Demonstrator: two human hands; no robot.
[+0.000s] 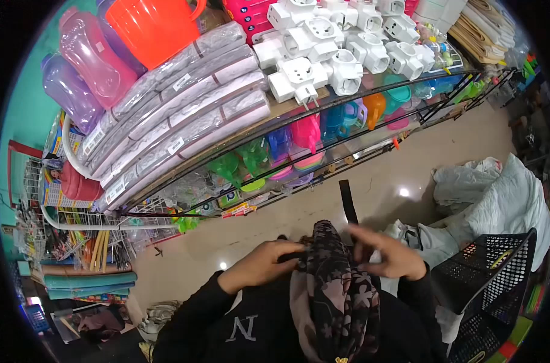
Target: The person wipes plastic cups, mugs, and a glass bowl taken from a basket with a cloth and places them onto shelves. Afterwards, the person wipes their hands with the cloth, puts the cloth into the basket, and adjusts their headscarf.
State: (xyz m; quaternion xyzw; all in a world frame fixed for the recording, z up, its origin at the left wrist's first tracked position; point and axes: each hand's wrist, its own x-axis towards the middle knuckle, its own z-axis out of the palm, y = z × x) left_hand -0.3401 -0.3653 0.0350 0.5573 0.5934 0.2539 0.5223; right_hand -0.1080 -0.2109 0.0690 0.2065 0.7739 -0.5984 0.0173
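My left hand is at the left side of a dark floral cloth that hangs down over the front of my black top. Its fingers are bent toward the cloth, and the fingertips are partly hidden in a dark fold. On the cloth's right side is my right hand, its fingers spread and slightly blurred, with nothing visible in them. A black strap sticks out above the cloth, close to the right fingertips.
Ahead, a shelf holds white plug adapters, wrapped rolls and an orange bucket. Coloured plastic jugs stand on the level below. At the right are a black perforated basket and white sacks.
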